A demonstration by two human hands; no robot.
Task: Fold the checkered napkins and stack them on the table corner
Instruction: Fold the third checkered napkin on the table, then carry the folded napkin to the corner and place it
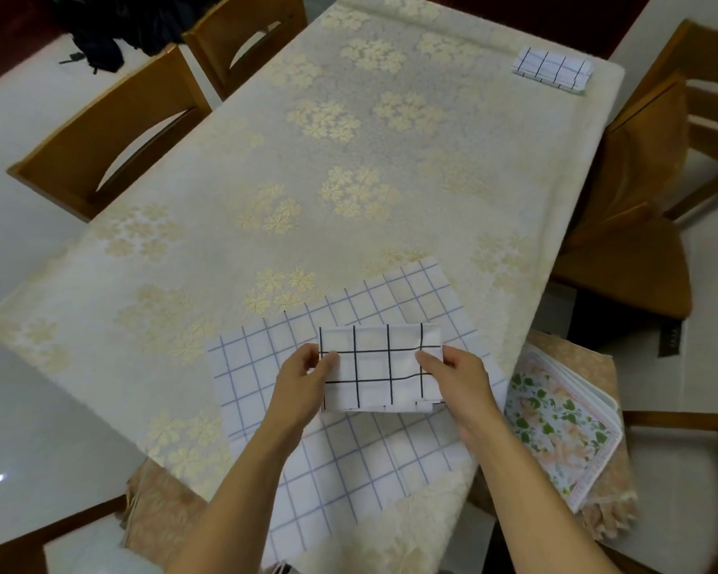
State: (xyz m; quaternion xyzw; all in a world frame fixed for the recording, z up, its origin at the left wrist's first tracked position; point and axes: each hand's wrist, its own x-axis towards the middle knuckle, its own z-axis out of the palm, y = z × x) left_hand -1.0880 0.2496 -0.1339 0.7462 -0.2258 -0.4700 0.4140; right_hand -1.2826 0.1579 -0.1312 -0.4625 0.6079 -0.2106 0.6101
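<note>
A folded white napkin with black check lines (380,366) is held just above the near part of the table. My left hand (303,377) pinches its left edge and my right hand (459,381) pinches its right edge. Under it lies an unfolded white napkin with thin blue checks (357,457), spread flat and reaching over the table's near edge. A small stack of folded checkered napkins (552,69) sits on the far right corner of the table.
The table carries a cream floral tablecloth (307,180). Wooden chairs stand at the left (100,134), far left (245,39) and right (655,167). A pile of floral cloths (556,424) rests on a chair seat at the near right.
</note>
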